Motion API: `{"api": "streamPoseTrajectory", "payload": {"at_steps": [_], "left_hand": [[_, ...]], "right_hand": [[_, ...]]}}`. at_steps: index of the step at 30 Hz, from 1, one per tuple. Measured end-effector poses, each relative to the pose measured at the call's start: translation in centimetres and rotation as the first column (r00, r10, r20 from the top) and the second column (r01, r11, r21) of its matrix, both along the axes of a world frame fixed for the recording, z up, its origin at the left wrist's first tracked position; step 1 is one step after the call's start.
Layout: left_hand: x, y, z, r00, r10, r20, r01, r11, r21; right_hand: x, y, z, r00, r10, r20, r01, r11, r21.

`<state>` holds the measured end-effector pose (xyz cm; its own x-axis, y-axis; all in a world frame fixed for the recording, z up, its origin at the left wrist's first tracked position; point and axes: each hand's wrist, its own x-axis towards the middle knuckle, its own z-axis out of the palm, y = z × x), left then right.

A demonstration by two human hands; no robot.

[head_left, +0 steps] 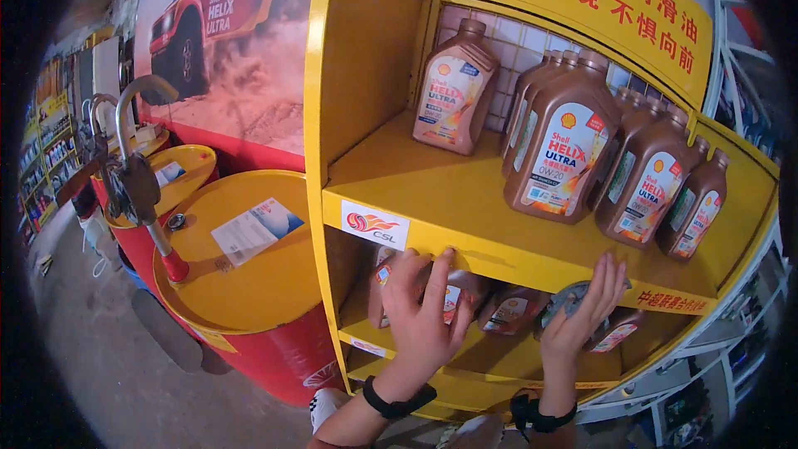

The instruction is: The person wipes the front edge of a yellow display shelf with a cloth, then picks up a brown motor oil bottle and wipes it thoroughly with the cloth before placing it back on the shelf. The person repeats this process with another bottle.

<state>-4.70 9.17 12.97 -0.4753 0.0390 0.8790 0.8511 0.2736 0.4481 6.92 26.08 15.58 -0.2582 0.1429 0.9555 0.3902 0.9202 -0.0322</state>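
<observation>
My left hand (422, 308) is at the front edge of the yellow shelf (490, 259). Its fingers are spread, the tips against or close to the edge, and nothing shows in them. Farther right, my right hand (575, 324) presses a grey cloth-like piece (567, 299) to the same edge, fingers extended over it; the palm hides most of the piece. Above, brown oil bottles stand upright on the shelf: a single bottle (453, 91) at the left and a front bottle (561, 141) heading a row at the right. Behind my hands, more brown bottles (514, 312) sit on the lower shelf.
Left of the shelf unit stands a red drum with a yellow top (220, 283), a paper sheet (256, 231) lying on it. A metal hand pump (140, 183) rises from this drum. Another drum (187, 168) is behind. Grey racks (748, 341) line the right.
</observation>
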Motion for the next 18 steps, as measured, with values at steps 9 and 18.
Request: {"api": "streamPoseTrajectory", "payload": {"at_steps": [9,18], "left_hand": [[-0.6,-0.8,-0.4,0.998,-0.067,0.013,0.067,0.998,-0.008],[-1.8,-1.1,-1.0,0.995,-0.025,-0.097,0.010,0.987,-0.158]], "right_hand": [[-0.5,-1.5,2.2,0.991,0.029,0.133,-0.028,1.000,-0.007],[-3.5,-5.3,7.0,0.874,0.151,0.462,-0.205,0.976,0.070]]}}
